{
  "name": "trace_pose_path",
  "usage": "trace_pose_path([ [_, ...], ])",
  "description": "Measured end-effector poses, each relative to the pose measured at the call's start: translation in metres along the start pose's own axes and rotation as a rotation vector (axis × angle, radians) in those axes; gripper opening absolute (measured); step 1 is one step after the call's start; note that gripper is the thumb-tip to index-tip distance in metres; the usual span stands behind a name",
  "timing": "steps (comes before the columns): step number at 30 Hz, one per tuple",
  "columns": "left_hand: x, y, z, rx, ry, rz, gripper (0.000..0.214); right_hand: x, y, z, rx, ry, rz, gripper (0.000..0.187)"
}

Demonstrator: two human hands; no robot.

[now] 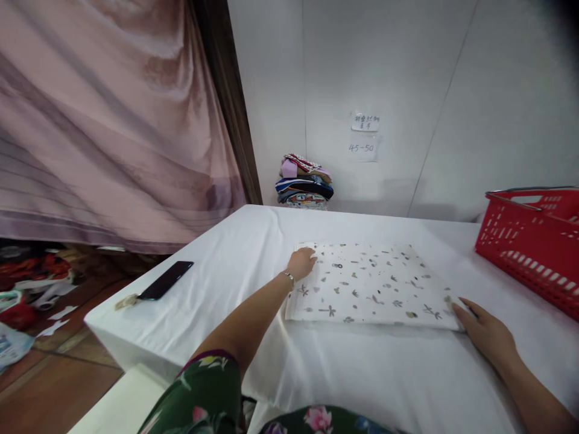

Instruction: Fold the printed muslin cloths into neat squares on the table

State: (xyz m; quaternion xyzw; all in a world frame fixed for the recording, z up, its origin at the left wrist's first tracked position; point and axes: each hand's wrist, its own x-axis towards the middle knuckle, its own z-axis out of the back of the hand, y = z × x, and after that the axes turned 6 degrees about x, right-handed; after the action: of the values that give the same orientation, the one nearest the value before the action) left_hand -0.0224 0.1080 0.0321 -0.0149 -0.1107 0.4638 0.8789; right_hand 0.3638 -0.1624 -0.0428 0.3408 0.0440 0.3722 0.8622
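A white cloth [362, 283] with small grey and olive prints of plants and shapes lies folded into a flat rectangle on the table. My left hand [301, 263], with a bracelet at the wrist, rests on its left edge near the far corner. Its fingers are slightly bent and a little apart on top of the fabric. At the near right corner, my right hand [486, 331] has the cloth's edge between thumb and fingers. That corner looks slightly raised. The right fingertips are partly hidden.
A red plastic basket [529, 250] stands at the table's right. A black phone [166, 280] lies near the left edge of the white-covered table [226, 253]. Against the wall is a stack of folded fabrics [305, 181]. A pink curtain [117, 120] hangs at left.
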Motion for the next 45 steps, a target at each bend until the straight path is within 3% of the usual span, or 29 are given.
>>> trace_pose_path([
  [6, 0.053, -0.019, -0.02, 0.059, 0.013, -0.068, 0.026, -0.001, 0.001, 0.001, -0.002, 0.048, -0.082, 0.065],
  [14, 0.092, -0.01, -0.044, 0.052, 0.0, -0.086, 0.023, 0.003, -0.003, 0.0, 0.026, 0.074, -0.168, 0.061],
  [21, 0.094, -0.007, -0.048, 0.015, -0.046, -0.091, 0.019, 0.004, -0.006, 0.002, 0.017, 0.099, -0.258, 0.064],
  [30, 0.1, -0.006, -0.051, -0.014, -0.056, -0.013, 0.021, 0.005, -0.004, 0.004, -0.002, 0.1, -0.241, 0.066],
  [33, 0.09, -0.017, -0.047, -0.025, -0.07, -0.069, 0.024, 0.004, 0.0, 0.007, -0.012, 0.131, -0.243, 0.07],
  [35, 0.081, -0.027, -0.046, -0.03, -0.064, -0.202, 0.03, 0.004, 0.001, 0.008, -0.009, 0.138, -0.25, 0.072],
  [38, 0.072, -0.04, -0.05, -0.017, 0.052, -0.338, 0.055, 0.004, 0.001, 0.007, -0.017, 0.137, -0.253, 0.073],
  [41, 0.072, -0.042, -0.058, -0.011, 0.232, -0.277, 0.078, 0.005, 0.001, 0.006, -0.031, 0.13, -0.243, 0.073],
  [45, 0.076, -0.036, -0.063, -0.018, 0.269, -0.246, 0.083, 0.005, -0.001, 0.005, -0.014, 0.125, -0.218, 0.068],
])
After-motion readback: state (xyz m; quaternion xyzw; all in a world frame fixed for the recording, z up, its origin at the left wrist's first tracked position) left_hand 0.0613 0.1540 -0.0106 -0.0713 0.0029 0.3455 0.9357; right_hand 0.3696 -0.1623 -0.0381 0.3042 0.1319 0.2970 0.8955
